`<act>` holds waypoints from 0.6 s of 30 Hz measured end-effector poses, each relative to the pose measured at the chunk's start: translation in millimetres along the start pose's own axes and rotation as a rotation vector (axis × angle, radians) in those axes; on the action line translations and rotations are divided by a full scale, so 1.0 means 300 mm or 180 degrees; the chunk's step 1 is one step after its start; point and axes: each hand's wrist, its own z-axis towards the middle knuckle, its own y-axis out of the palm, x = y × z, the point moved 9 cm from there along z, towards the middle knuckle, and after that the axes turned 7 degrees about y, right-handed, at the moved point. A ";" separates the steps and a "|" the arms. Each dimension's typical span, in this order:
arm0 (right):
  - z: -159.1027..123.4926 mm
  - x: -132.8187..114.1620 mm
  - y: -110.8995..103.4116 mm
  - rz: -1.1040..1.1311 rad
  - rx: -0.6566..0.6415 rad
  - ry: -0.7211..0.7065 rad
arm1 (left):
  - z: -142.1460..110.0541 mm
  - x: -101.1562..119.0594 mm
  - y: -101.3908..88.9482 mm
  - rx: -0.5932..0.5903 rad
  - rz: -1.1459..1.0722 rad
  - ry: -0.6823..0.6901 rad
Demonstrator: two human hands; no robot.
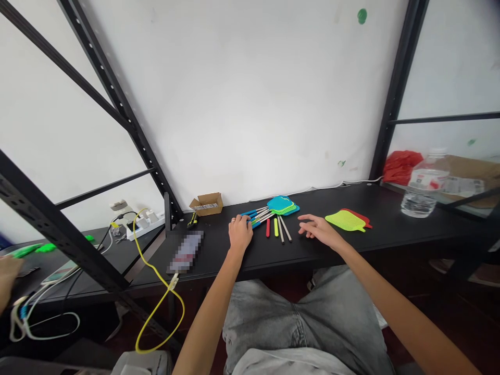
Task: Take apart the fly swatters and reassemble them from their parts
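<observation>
My left hand is curled over the handle ends of a fanned bundle of blue and green fly swatters, with silver shafts running to the heads; its fingertips are partly hidden. My right hand hovers at the table with fingers apart and nothing in it. Between my hands lie a red handle, a yellow handle and two silver rods. To the right of my right hand, a yellow-green swatter head overlaps a red swatter head.
On the black table are a small open cardboard box, a yellow-black cutter and a blurred phone with a yellow cable. A water bottle stands right. At far left, another person's hand shows beyond the black frame.
</observation>
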 end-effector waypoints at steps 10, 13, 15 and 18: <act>0.007 0.010 -0.001 -0.0113 0.0041 0.0002 | -0.007 0.023 0.005 -0.0038 -0.0033 0.0162; 0.007 0.010 -0.001 -0.0178 0.0047 -0.0038 | -0.009 0.019 0.013 -0.0054 -0.0044 0.0149; 0.007 0.011 0.001 -0.0259 0.0056 -0.0057 | -0.010 0.018 0.015 -0.0048 -0.0025 0.0149; 0.009 0.015 0.004 -0.0292 0.0072 -0.0032 | -0.012 0.016 0.014 -0.0043 0.0020 0.0134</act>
